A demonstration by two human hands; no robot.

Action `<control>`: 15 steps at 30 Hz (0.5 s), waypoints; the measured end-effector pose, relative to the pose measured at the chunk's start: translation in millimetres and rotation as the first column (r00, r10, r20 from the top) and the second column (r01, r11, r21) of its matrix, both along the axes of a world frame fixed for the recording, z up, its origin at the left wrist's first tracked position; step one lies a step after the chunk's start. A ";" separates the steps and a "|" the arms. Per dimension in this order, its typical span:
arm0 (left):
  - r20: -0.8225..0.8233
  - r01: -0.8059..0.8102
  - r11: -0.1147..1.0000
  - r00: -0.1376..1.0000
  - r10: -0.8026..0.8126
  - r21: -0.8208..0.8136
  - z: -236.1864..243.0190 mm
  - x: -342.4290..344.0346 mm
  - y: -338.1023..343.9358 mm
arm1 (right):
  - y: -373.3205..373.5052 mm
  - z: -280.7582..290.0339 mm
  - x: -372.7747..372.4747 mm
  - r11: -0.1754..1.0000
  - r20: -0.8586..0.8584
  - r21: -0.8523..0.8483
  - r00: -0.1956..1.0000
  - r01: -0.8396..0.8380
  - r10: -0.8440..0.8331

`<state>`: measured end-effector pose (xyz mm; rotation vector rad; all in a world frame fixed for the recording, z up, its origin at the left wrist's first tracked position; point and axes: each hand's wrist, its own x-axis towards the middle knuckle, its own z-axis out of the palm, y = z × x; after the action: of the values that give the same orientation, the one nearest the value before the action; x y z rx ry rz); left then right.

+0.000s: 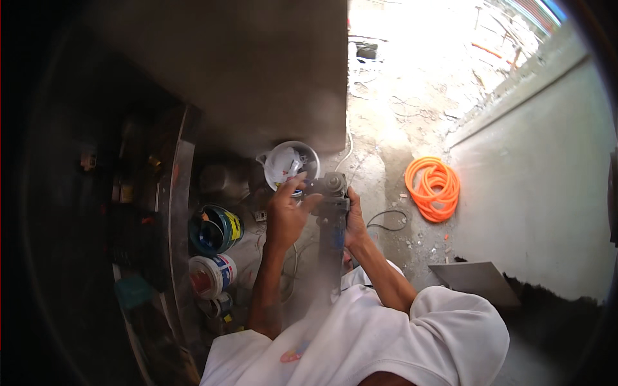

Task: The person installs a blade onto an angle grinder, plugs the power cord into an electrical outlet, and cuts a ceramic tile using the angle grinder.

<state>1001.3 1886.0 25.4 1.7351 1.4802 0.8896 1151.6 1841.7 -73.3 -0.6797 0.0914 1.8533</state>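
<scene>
A dark handheld power tool, looking like a grinder, is upright before my chest with its metal head at the top and its lower end blurred by haze. My right hand is closed round its right side, fingers partly hidden behind it. My left hand is at the left of the head, thumb and fingers apart, near or touching a dark part of it. Just beyond lies a white bucket with pale plastic items inside.
A dark metal-edged structure runs along the left, beside a dark green bucket and white paint pail. A coiled orange hose, cables and rubble lie on the concrete floor. A pale wall and loose board are right.
</scene>
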 end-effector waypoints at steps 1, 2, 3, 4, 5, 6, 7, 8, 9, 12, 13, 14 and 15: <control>-0.050 0.151 0.988 0.988 -0.149 0.033 7.9 20.6 -1.3 | -7.8 0.7 9.8 0.996 -0.043 0.081 0.998 0.049 -0.046; -0.093 0.194 0.981 0.977 -0.191 0.021 14.2 42.3 -0.8 | -12.4 2.0 21.0 0.998 -0.122 0.019 0.991 0.063 -0.060; -0.124 0.227 0.974 0.967 -0.222 0.025 19.4 62.4 1.8 | -14.8 3.9 33.9 0.994 -0.196 -0.089 0.977 0.071 -0.087; -0.207 0.311 0.947 0.935 -0.289 0.081 22.5 83.2 6.1 | -17.9 6.4 47.8 0.998 -0.175 -0.019 0.983 0.055 -0.058; -0.300 0.379 0.923 0.890 -0.343 0.068 25.4 103.1 12.8 | -19.3 9.8 61.4 0.991 -0.188 0.092 0.979 0.098 -0.080; -0.258 0.406 0.913 0.888 -0.382 0.048 28.3 119.7 17.7 | -16.4 13.8 75.1 0.984 -0.160 0.090 0.978 0.152 -0.137; -0.254 0.442 0.884 0.882 -0.397 0.153 28.8 137.4 27.3 | -11.5 17.7 88.7 0.982 -0.121 -0.029 0.975 0.185 -0.187; -0.178 0.455 0.888 0.881 -0.438 0.067 26.6 155.3 33.9 | -8.6 20.9 105.5 0.977 -0.123 0.006 0.970 0.211 -0.209; -0.097 0.466 0.882 0.877 -0.471 -0.070 22.5 174.8 40.9 | -3.2 23.1 124.5 0.962 -0.115 0.088 0.962 0.260 -0.249; 0.072 0.533 0.844 0.846 -0.529 -0.058 2.5 242.6 73.2 | 22.7 23.2 188.0 0.913 0.007 0.204 0.932 0.354 -0.363; 0.146 0.559 0.828 0.823 -0.549 -0.035 -5.4 266.4 86.3 | 34.6 20.1 211.2 0.907 -0.029 0.192 0.926 0.376 -0.378; 0.145 0.563 0.824 0.821 -0.551 -0.056 -14.1 291.6 96.5 | 45.5 15.1 233.9 0.919 -0.044 0.086 0.923 0.384 -0.381; 0.179 0.552 0.832 0.825 -0.536 -0.054 -21.0 319.0 107.7 | 58.6 9.5 257.7 0.905 -0.076 0.147 0.917 0.399 -0.391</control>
<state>1320.3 1993.7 4.4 1.8219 0.8308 0.6085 1409.3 1900.2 -63.8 -0.4664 0.1003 1.4652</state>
